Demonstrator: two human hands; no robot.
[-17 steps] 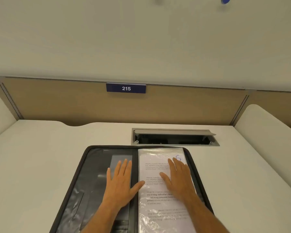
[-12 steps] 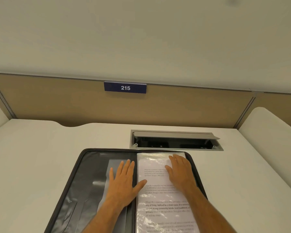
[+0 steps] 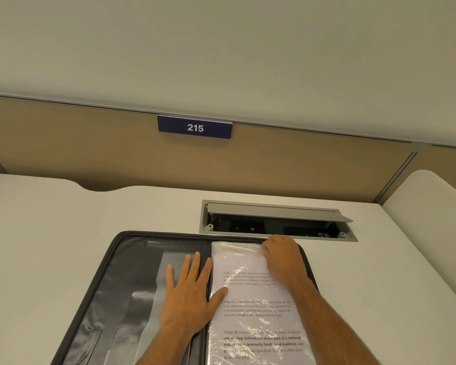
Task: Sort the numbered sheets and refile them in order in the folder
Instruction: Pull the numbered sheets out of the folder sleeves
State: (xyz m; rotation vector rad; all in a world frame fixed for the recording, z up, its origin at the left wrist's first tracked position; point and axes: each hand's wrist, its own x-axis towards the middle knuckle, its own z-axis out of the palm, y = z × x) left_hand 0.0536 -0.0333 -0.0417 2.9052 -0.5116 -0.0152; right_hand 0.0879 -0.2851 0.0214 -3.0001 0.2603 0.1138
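Observation:
A black zip folder lies open on the desk in front of me. Its right half holds clear plastic sleeves with a printed sheet on top. My left hand rests flat across the folder's spine, fingers straight, thumb on the sheet's left edge. My right hand is at the sleeve's top right corner with its fingers curled at the plastic edge. The handwritten number on the sheet is hidden under that hand.
An open grey cable hatch is set into the white desk just behind the folder. A tan partition with a blue "215" plate closes off the back. A white side panel rises on the right.
My right hand has slid up the sheet to its top right corner and curled its fingers there, covering the handwritten 6. My left hand has stayed flat on the spine.

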